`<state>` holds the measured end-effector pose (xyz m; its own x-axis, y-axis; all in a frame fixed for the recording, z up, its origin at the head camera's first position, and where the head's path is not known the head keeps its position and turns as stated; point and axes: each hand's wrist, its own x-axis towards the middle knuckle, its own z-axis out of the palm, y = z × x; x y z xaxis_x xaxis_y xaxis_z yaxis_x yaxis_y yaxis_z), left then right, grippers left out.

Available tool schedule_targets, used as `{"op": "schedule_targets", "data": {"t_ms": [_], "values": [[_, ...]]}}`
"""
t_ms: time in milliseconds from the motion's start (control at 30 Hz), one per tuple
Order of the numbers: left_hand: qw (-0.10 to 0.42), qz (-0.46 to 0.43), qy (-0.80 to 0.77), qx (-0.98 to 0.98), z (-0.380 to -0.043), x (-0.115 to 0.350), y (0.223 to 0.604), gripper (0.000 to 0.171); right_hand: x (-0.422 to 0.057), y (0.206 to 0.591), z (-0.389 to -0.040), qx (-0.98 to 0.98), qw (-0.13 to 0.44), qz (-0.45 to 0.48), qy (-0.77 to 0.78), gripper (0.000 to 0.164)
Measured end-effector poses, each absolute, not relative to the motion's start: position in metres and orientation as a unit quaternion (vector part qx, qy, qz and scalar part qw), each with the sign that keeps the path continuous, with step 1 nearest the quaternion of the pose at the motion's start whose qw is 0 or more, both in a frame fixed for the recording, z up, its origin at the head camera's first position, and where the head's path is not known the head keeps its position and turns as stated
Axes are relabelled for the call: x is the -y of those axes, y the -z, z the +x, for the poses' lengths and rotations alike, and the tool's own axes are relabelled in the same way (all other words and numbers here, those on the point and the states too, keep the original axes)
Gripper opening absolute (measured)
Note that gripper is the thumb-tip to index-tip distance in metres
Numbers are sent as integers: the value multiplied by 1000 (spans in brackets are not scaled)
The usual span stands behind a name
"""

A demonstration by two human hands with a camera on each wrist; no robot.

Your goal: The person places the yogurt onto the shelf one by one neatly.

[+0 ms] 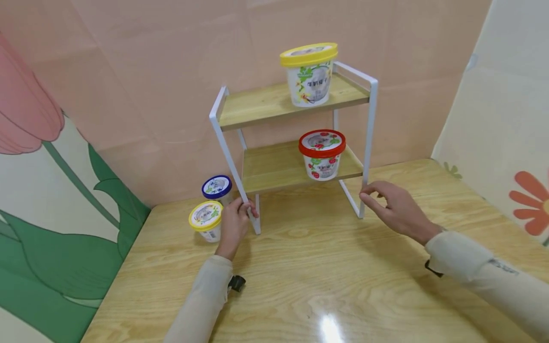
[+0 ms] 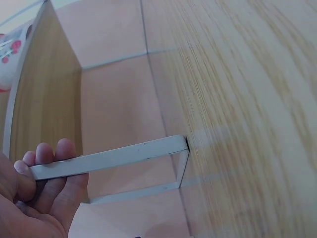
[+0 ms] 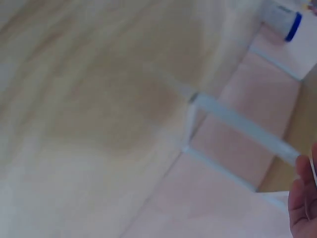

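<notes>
A two-tier shelf rack (image 1: 279, 105) with wooden boards and a white metal frame stands on the table. My left hand (image 1: 233, 221) grips its left front leg (image 2: 114, 159), fingers curled round it in the left wrist view. At the right front leg (image 3: 247, 126), my right hand (image 1: 396, 207) pinches with thumb and fingertips; in the right wrist view that hand is mostly cut off at the edge. A yellow-lidded tub (image 1: 313, 81) sits on the top board, near its right end. On the lower board is a red-lidded tub (image 1: 323, 167).
Left of the rack, beside my left hand, another yellow-lidded tub (image 1: 206, 216) stands on the wooden table (image 1: 300, 286). Just behind it is a blue-lidded tub (image 1: 216, 186). A pink backdrop (image 1: 171, 95) rises behind the rack, with a flower-printed panel (image 1: 493, 119) at the right.
</notes>
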<state>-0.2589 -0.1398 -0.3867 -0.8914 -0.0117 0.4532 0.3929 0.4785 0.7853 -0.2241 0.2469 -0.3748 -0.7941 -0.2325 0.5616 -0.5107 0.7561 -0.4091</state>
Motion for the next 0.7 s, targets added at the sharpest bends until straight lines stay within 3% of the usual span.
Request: {"op": "schedule_targets", "data": {"t_ms": [400,700], "values": [[203,-113,505,831,-258,141,386,22,-267,398,-248,929,189,164,-272,37],[190,-91,463,861,-252,147,379,17,-264,400,-260,921,161,211,-283,29]]}}
